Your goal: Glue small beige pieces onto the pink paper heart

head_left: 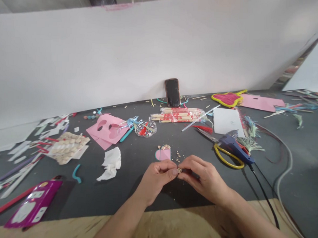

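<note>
My left hand (158,175) and my right hand (201,175) meet fingertip to fingertip over the dark table mat (134,198). Both are closed in a pinch on a small cluster of pale beads (179,170) held between them. Just beyond the fingers lies a small pink half-round cutout (163,154) with beads along its top edge, and loose beads (177,155) are scattered beside it.
A crumpled white tissue (111,162) lies left of my hands. Yellow-handled scissors (226,155) and a blue glue gun (235,147) with its black cord lie to the right. Farther back are pink paper (107,129), a bag of sticks (179,114), a phone (172,92) and a white wall.
</note>
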`<action>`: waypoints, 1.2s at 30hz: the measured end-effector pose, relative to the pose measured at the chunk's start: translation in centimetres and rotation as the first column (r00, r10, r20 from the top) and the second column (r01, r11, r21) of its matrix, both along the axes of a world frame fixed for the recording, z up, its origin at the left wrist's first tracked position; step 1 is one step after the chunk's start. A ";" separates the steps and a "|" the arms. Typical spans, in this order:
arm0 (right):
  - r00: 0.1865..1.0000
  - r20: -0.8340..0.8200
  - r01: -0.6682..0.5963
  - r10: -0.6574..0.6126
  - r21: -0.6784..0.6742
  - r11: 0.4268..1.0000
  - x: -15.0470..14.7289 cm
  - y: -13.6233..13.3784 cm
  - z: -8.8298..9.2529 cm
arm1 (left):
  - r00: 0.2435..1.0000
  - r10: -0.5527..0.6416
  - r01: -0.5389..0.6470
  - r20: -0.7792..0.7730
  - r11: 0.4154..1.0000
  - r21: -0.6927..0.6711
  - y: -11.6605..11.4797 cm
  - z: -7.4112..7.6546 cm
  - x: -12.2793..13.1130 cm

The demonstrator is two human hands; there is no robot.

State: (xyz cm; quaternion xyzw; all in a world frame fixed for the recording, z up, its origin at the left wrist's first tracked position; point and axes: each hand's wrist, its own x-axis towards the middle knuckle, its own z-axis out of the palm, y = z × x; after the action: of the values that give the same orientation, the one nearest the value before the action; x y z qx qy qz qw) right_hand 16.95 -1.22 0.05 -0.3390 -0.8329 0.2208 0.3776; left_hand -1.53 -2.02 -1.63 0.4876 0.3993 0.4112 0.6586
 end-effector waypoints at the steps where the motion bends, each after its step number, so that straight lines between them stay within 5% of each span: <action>1: 1.000 -0.007 -0.001 0.001 -0.004 1.000 0.0 0.0 0.0 | 1.000 -0.005 0.005 0.013 1.000 -0.002 0.0 0.0 0.0; 8: 0.999 -0.046 -0.029 0.028 -0.021 0.999 0.0 0.0 -0.1 | 0.996 -0.019 0.021 0.093 0.999 -0.026 -0.1 0.0 0.0; 36: 0.997 -0.053 -0.053 0.051 -0.039 0.998 -0.1 -0.1 -0.3 | 1.000 -0.007 0.007 0.011 0.999 0.038 0.0 -0.2 -0.2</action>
State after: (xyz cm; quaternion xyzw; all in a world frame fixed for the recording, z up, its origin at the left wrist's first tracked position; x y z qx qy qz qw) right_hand 16.86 -1.32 -0.28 -0.3191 -0.8267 0.2560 0.3863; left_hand -1.78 -1.99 -1.82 0.4992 0.3859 0.4193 0.6528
